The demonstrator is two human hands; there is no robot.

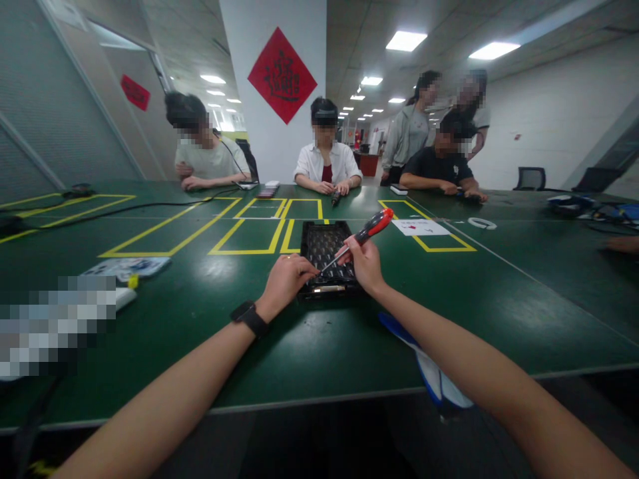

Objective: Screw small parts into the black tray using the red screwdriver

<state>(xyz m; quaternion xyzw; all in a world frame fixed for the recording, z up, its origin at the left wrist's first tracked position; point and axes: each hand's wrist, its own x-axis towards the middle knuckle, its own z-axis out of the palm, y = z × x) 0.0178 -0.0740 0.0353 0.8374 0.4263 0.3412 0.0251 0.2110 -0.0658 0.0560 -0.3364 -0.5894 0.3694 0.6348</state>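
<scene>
A black tray (327, 231) with many small pale pieces inside lies on the green table in front of me. My right hand (367, 263) is closed around a screwdriver (367, 228) with a red and dark grey handle. Its metal shaft slants down to the left, over the tray, to the fingertips of my left hand (288, 274). Those fingers are pinched together by the screwdriver's tip at the tray's left side; whatever they hold is too small to make out. A black watch sits on my left wrist.
Yellow tape rectangles mark the green table (239, 366). A blue and white glove (436, 372) lies under my right forearm by the front edge. A white paper (421, 227) and a white ring (482, 223) lie right of the tray. Several people are across the table.
</scene>
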